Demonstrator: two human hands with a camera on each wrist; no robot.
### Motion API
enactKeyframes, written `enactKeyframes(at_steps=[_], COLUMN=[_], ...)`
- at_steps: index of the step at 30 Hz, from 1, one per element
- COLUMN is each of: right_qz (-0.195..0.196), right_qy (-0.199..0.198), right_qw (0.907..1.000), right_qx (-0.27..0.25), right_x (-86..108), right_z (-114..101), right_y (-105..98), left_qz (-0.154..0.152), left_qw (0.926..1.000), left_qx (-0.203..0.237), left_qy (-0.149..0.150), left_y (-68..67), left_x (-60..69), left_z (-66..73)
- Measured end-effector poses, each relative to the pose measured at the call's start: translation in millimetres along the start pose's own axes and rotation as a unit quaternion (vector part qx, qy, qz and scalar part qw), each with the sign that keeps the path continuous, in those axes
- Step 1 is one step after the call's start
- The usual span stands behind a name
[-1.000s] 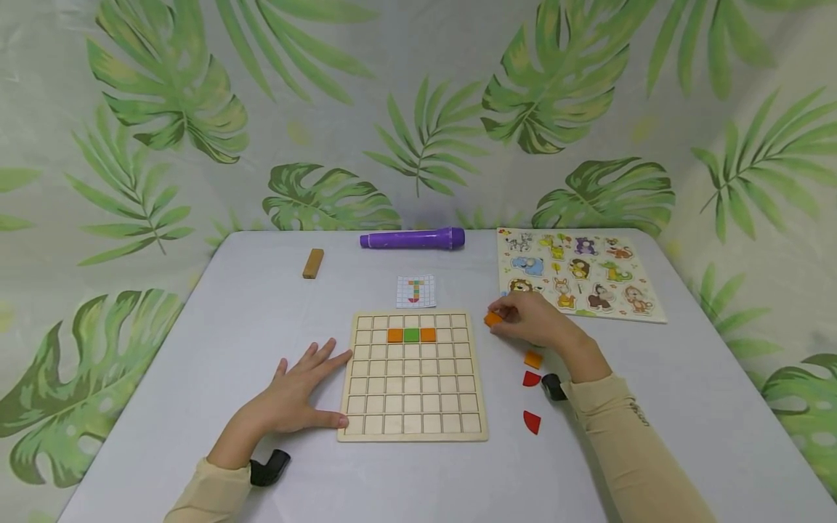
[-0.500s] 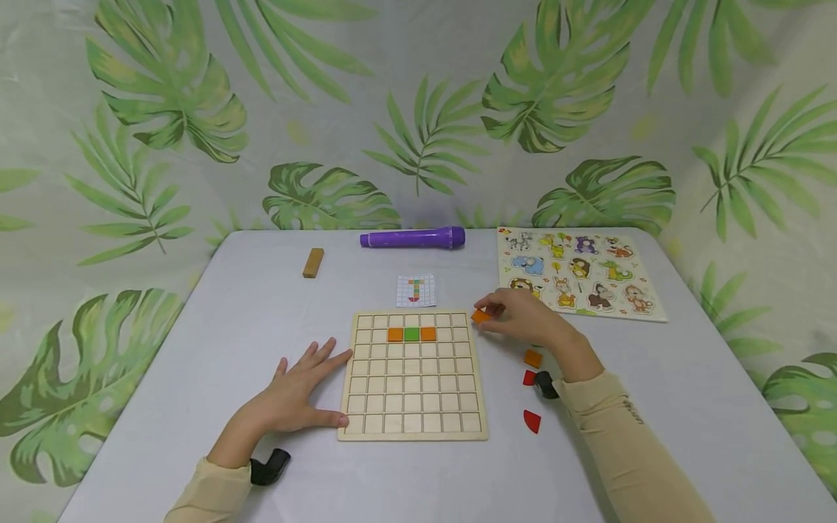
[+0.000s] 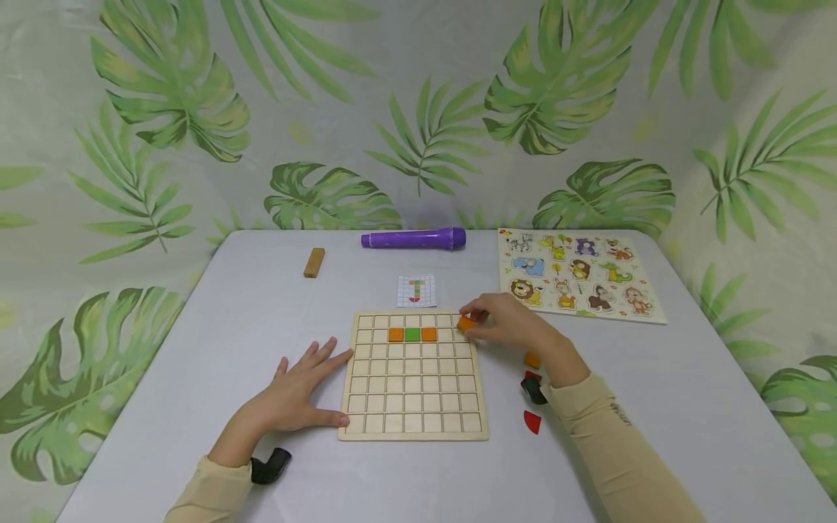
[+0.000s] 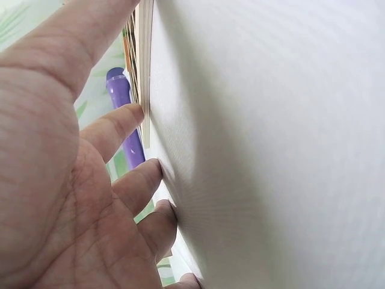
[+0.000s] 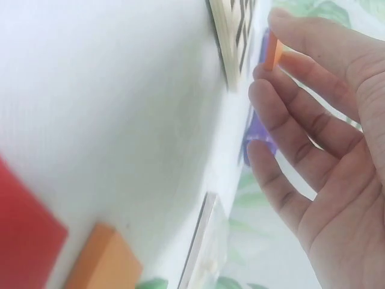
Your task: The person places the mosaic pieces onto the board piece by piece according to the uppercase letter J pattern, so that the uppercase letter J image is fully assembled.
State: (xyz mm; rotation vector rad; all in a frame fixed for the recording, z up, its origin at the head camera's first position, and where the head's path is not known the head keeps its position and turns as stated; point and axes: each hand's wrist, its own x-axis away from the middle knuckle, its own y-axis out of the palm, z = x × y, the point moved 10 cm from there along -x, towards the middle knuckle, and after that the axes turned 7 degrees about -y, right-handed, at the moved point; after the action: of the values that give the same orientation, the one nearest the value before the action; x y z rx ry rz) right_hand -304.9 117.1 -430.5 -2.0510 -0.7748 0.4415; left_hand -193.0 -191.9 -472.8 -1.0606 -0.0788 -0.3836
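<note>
A wooden grid board lies in the middle of the table in the head view. Two orange square tiles and a green square tile sit side by side in its second row. My right hand pinches another orange tile between thumb and fingers above the board's upper right corner. That pinched tile shows edge-on in the right wrist view. My left hand lies with fingers spread at the board's left edge, thumb and index fingertip touching it. A small card with a coloured grid pattern lies behind the board.
Right of the board lie an orange tile, a red quarter-round piece and another red piece partly hidden by the wrist camera. An animal puzzle board, a purple microphone and a wooden block are at the back.
My right hand has moved left with the orange tile, from beside the board to over its upper right corner. My left hand has stayed in place.
</note>
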Motion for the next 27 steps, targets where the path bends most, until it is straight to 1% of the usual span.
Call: enactKeyframes(at_steps=[9,16,22,24,27], right_qz=[-0.007,-0.016,-0.028,-0.032,-0.036], right_qy=[-0.026,-0.047,-0.046,-0.046,-0.058], right_qw=[0.9996,0.9988,0.9985,0.9984,0.9977], right_qx=[-0.011,0.001,-0.011,-0.009,0.004], right_x=[-9.3,-16.9,-21.2,-22.7,-25.2], right_z=[-14,-27,-37,-40,-46], right_y=[14,23,30,33,36], left_qz=[0.002,0.001,0.003,0.003,0.002], left_qw=[1.0,1.0,1.0,1.0,1.0], left_qx=[-0.001,0.0,-0.001,-0.001,-0.002], left_qy=[0.003,0.004,0.003,0.002,0.001], left_y=[-1.0,-2.3,-3.4,-3.5,-3.2], left_x=[0.8,2.0,2.8,2.9,2.9], left_z=[2.9,5.6,6.7,6.8,6.4])
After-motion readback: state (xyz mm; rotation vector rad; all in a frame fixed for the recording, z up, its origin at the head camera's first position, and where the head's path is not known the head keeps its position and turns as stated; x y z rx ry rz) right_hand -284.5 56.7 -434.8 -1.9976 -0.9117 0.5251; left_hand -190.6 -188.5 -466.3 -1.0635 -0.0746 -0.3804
